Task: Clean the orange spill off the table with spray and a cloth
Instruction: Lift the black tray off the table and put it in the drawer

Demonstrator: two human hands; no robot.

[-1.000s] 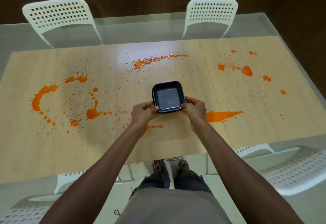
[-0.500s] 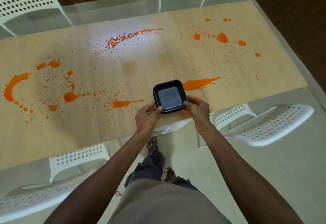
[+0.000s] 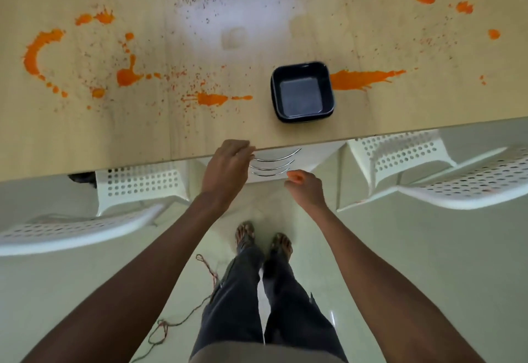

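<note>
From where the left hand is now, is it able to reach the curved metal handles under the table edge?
Probably yes. The left hand is open at the table edge, its fingertips right beside the curved metal handles. Nothing lies between them.

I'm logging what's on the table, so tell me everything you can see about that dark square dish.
The dark square dish is a shallow, navy-to-black tray with rounded corners, raised walls and a flat, slightly lighter floor; it looks like glossy plastic or ceramic. It appears empty. It sits upright on the wooden table, near the edge closest to the person. An elongated orange splash meets its right wall. Neither hand touches it.
</note>
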